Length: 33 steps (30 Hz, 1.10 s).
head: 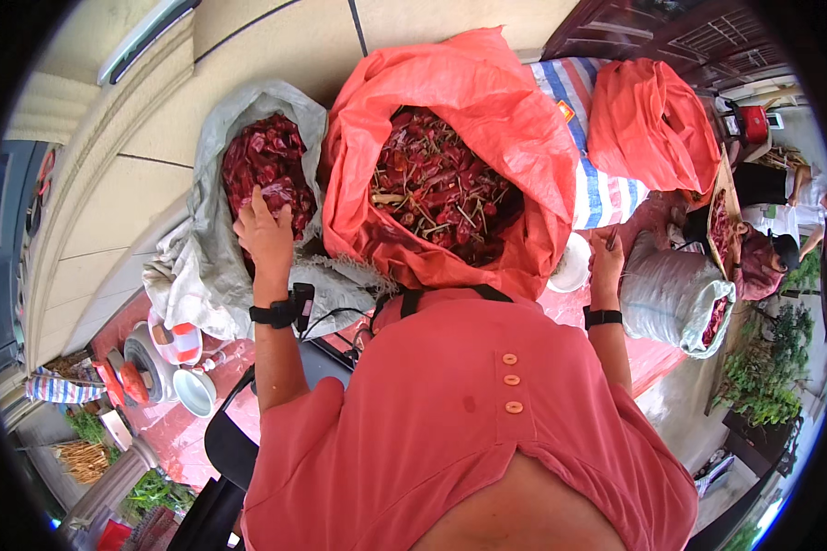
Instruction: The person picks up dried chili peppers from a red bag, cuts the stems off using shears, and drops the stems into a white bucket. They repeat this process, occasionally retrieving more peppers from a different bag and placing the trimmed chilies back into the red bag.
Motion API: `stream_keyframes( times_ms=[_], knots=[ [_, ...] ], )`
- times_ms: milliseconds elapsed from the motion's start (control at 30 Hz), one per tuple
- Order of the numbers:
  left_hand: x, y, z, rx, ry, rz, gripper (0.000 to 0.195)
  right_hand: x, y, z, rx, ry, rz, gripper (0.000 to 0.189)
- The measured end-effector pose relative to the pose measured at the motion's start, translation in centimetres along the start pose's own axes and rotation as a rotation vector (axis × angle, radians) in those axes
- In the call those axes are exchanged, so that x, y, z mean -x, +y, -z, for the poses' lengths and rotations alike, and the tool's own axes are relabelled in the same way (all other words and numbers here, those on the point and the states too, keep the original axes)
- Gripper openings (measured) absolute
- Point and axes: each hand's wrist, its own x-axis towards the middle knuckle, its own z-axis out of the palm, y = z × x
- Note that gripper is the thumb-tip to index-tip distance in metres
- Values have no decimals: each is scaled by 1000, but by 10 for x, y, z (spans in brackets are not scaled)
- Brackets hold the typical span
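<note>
My left hand (265, 227) is over the mouth of a grey woven sack, its fingers apart and nothing visible in them. Dried red chilli peppers (265, 155) without visible stems fill this grey sack (213, 138). In front of me stands a large open red woven sack (448, 69), holding dried chillies with stems (441, 179). My right hand (606, 265) is to the right of the red sack, pinching a small dark piece (611, 240), too small to identify surely. Next to that hand, a white bowl (570, 264) sits on the floor.
A second red sack (651, 124) lies beside a striped woven bag (572, 89). To the right stands a pale full sack (668, 296); beyond it a person (758, 265) is at a tray of chillies (720, 224). Basins (194, 392) sit at left. A wall (276, 55) rises behind the sacks.
</note>
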Motion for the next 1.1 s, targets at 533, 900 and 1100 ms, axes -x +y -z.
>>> stream_keyframes(
  times_ms=[533,900,1100],
  knots=[
    [-53,193,-150,384,-295,-439,57,54,-1,-27,86,-75,-52,22],
    [-60,186,-166,553,-724,-537,61,88,1,-15,30,-70,-162,17],
    [3,183,-80,523,-627,-719,34,83,-29,-32,-4,-93,-54,15]
  ],
)
